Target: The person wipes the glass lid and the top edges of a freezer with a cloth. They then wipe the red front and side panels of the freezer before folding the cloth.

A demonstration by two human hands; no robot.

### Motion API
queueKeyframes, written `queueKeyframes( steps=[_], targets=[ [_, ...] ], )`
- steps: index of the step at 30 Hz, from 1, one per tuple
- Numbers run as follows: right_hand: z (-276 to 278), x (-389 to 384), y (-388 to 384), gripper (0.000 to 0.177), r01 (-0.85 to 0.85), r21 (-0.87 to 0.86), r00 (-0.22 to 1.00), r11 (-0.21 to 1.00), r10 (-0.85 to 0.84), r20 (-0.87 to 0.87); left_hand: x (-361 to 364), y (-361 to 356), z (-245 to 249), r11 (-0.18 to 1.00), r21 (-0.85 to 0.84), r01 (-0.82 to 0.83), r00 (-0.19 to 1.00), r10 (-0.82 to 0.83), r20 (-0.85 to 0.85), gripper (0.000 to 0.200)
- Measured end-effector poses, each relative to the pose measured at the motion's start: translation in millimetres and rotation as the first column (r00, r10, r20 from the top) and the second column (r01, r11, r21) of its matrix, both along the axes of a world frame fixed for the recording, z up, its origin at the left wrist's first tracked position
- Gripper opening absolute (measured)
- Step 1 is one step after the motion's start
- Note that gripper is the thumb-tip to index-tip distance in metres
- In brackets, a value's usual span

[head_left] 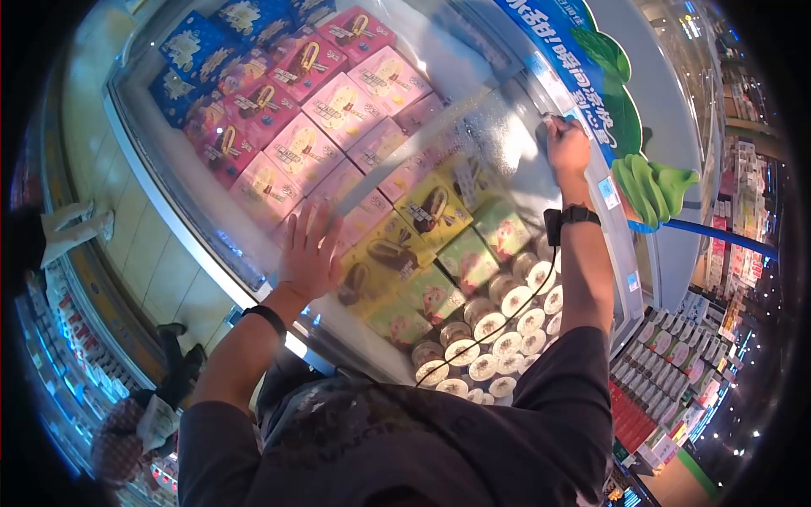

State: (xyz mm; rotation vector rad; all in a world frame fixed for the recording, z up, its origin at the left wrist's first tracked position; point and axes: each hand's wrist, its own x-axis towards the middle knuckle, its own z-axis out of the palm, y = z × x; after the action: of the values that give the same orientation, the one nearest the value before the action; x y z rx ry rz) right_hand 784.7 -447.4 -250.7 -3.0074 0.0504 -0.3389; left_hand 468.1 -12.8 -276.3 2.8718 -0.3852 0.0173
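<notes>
Along the far left, a person in light trousers (74, 224) stands on the pale tiled floor (165, 279), and lower down another person is partly visible beside the lit shelves. Next comes the long white rim of the chest freezer (173, 218). Inside it, blue boxes (194, 42) lie at the far left corner, then dark pink boxes (262, 97). Over the left part, the left hand (312, 258) is open, with its fingers spread and palm down; it seems to rest on the glass lid (405, 160) and has hold of nothing. Under this glass, which covers the goods, are light pink ice-cream boxes (346, 106), yellow boxes (435, 207) and green boxes (469, 258), and nearer the body many round-lidded cups (507, 342). Farther right, the right hand (568, 148) is curled at the freezer's right edge; whether the fingers grip something, I cannot tell. Its wrist carries a black device with a thin cable. Beyond it are a blue sign (566, 51) and a green soft-serve cutout (650, 190), then shelves with packed goods.
</notes>
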Motion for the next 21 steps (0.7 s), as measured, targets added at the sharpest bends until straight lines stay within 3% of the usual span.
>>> queueKeyframes(
  steps=[2,5,9,12,15,16,19,21],
  targets=[
    [-4,-1,-6,0.019,-0.079,0.005,0.997,0.997,0.079,0.021,1,-1,2,1.000,0.004,-0.002,1.000,0.002,-0.020,0.069],
    [-11,8,6,0.017,-0.067,-0.029,0.997,0.997,0.068,0.042,0,0,-1,1.000,-0.003,-0.003,1.000,0.003,-0.022,0.069],
    [-10,50,70,0.016,-0.211,-0.014,0.970,0.977,0.211,0.124,0,2,-4,1.000,-0.025,0.001,0.999,0.000,0.034,0.069],
    [5,52,90,0.019,-0.087,0.092,0.996,0.992,0.085,0.025,0,2,-4,1.000,-0.020,-0.004,0.999,0.005,0.035,0.070],
    [10,42,50,0.024,0.043,0.044,0.994,0.998,-0.039,-0.099,0,2,-3,1.000,-0.029,0.000,1.000,0.001,0.013,0.070],
    [8,36,36,0.026,0.066,0.104,0.996,0.992,-0.059,-0.069,1,3,-3,0.999,-0.035,0.005,1.000,-0.005,0.022,0.070],
    [-3,29,17,0.027,0.059,0.073,0.996,0.996,-0.054,-0.072,-4,0,-3,0.999,-0.032,-0.009,1.000,0.010,0.012,0.070],
    [-11,39,26,0.030,0.058,0.003,0.997,0.998,-0.058,0.058,-1,1,-2,0.999,-0.035,-0.018,1.000,0.017,-0.021,0.069]
  ],
)
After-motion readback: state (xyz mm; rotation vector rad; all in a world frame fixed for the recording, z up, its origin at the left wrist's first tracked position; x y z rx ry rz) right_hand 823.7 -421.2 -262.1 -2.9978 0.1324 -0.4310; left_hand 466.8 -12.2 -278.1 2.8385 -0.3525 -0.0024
